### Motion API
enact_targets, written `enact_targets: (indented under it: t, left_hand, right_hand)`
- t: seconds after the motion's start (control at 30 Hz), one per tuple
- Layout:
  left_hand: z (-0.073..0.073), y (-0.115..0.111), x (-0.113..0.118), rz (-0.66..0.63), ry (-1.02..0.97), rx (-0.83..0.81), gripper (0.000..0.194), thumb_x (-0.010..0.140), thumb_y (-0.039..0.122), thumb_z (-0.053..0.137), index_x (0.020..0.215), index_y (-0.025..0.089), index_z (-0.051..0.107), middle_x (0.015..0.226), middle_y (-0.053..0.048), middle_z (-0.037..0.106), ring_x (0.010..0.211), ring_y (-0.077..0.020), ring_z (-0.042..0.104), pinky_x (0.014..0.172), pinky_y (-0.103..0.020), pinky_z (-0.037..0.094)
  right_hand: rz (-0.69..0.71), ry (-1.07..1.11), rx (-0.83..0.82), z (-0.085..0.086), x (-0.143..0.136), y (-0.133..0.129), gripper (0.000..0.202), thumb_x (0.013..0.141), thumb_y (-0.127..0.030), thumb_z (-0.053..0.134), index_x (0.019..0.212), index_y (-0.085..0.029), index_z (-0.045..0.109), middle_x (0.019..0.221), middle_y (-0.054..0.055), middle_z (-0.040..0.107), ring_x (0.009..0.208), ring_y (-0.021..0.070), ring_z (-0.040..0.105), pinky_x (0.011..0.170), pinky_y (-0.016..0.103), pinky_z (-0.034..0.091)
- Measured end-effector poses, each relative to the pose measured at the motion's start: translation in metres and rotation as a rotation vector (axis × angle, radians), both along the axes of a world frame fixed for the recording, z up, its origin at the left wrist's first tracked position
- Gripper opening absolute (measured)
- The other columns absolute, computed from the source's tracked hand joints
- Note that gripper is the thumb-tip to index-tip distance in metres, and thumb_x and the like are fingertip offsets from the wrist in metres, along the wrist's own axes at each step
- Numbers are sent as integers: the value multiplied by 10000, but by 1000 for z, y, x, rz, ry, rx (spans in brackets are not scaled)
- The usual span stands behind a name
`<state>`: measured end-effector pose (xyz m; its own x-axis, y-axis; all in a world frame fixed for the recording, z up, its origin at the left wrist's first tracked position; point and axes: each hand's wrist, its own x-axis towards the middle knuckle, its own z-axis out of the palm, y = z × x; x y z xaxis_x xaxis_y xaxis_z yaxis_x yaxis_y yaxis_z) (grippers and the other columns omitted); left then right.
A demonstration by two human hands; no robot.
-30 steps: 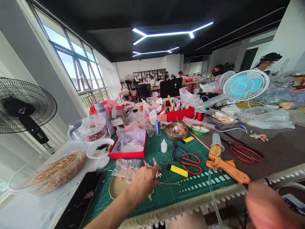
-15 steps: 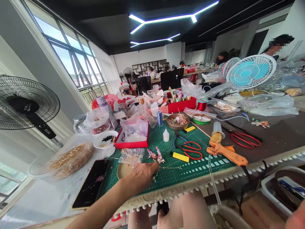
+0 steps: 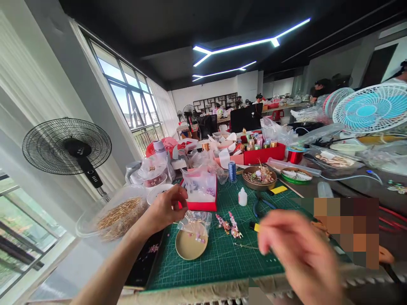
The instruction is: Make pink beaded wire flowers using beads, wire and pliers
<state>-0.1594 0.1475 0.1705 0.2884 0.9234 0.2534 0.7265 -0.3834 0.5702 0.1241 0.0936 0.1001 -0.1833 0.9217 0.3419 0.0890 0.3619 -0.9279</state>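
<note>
My left hand (image 3: 168, 205) is raised beside the red box (image 3: 200, 206), its fingers curled in together. Anything between the fingertips is too small to make out. Below it lie a small clear bag (image 3: 199, 221) and a shallow tan dish (image 3: 187, 250) with some pink beads. My right hand (image 3: 295, 245) hovers over the right side of the green cutting mat (image 3: 222, 264), smeared by motion, so its grip does not show. Between the hands lie pink beaded flower pieces (image 3: 230, 225) and a thin chain (image 3: 246, 246).
A dropper bottle (image 3: 242, 198), blue-handled pliers (image 3: 262, 207) and a blue thread spool (image 3: 232, 171) stand or lie on the mat. Farther back is a round tray of beads (image 3: 259, 177). At left are a tub of gold pins (image 3: 124, 216) and a phone (image 3: 143, 264).
My left hand has lifted off the mat near the flower pieces and moved left, uncovering the tan dish. My right hand has come in from the lower right. The view has turned left.
</note>
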Motion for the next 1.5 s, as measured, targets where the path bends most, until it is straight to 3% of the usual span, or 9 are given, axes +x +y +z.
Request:
enact_targets:
  t: [0.13, 0.33, 0.47, 0.7, 0.83, 0.97, 1.13, 1.27, 1.5]
  left_hand:
    - [0, 5, -8, 19, -102, -2, 197, 687, 149, 592, 817, 186, 450, 703, 37, 590, 483, -60, 421, 461, -183, 346]
    - [24, 19, -17, 50, -214, 64, 200, 721, 237, 603, 829, 185, 443, 738, 25, 573, 550, -77, 508, 493, -186, 393]
    - [32, 18, -31, 91, -176, 113, 169, 723, 239, 584, 810, 186, 450, 748, 22, 570, 559, -81, 507, 514, -197, 403]
    - [-47, 13, -40, 244, 165, 48, 152, 645, 5, 551, 663, 156, 546, 626, 23, 574, 585, -117, 531, 578, -241, 397]
    - [-82, 18, -32, 367, 323, -25, 69, 816, 93, 539, 787, 131, 589, 718, 0, 598, 711, -160, 587, 681, -323, 468]
    - [-90, 26, -28, 447, 436, -112, 109, 871, 227, 558, 892, 127, 597, 794, -13, 615, 764, -169, 607, 724, -360, 502]
    - [-98, 34, -27, 453, 520, -145, 173, 888, 275, 542, 966, 129, 591, 821, -21, 623, 766, -170, 616, 725, -367, 516]
    - [-105, 39, -29, 431, 547, -121, 196, 899, 290, 522, 997, 130, 577, 828, -22, 620, 740, -163, 614, 705, -356, 519]
    - [-90, 45, -43, 377, 539, -70, 203, 898, 286, 520, 1025, 134, 562, 855, -27, 616, 787, -176, 611, 743, -375, 508]
  right_hand:
    - [141, -280, 29, -13, -57, 44, 158, 812, -319, 525, 890, -202, 597, 731, 30, 614, 630, 170, 563, 615, 297, 468]
    - [248, -441, 36, -13, -135, 78, 673, 666, -263, 741, 1271, -201, 453, 741, -25, 621, 638, 147, 592, 600, 252, 465]
    - [265, -596, 54, 1, -165, 101, 176, 855, -302, 579, 943, -157, 622, 762, -7, 641, 638, 123, 605, 608, 272, 496]
    - [210, -852, 151, -3, -160, 114, 164, 883, -293, 553, 937, -151, 614, 924, 26, 643, 840, 164, 620, 764, 365, 503]
    - [88, -952, 138, -11, -141, 101, 146, 898, -178, 485, 940, -150, 622, 837, 66, 669, 812, 204, 640, 739, 370, 480]
    - [-36, -955, 58, -20, -120, 92, 148, 847, -97, 472, 843, -150, 611, 777, 131, 682, 749, 258, 663, 615, 319, 428]
    - [10, -789, -80, -40, -120, 91, 120, 769, -87, 566, 807, -193, 526, 641, -28, 658, 389, 98, 580, 480, 216, 387]
    - [9, -646, -198, -53, -132, 94, 179, 727, -56, 559, 795, -199, 473, 619, -52, 641, 343, 83, 564, 378, 178, 362]
    - [-30, -542, -247, -58, -131, 101, 161, 721, -70, 547, 759, -208, 474, 556, -66, 610, 327, 91, 552, 347, 181, 330]
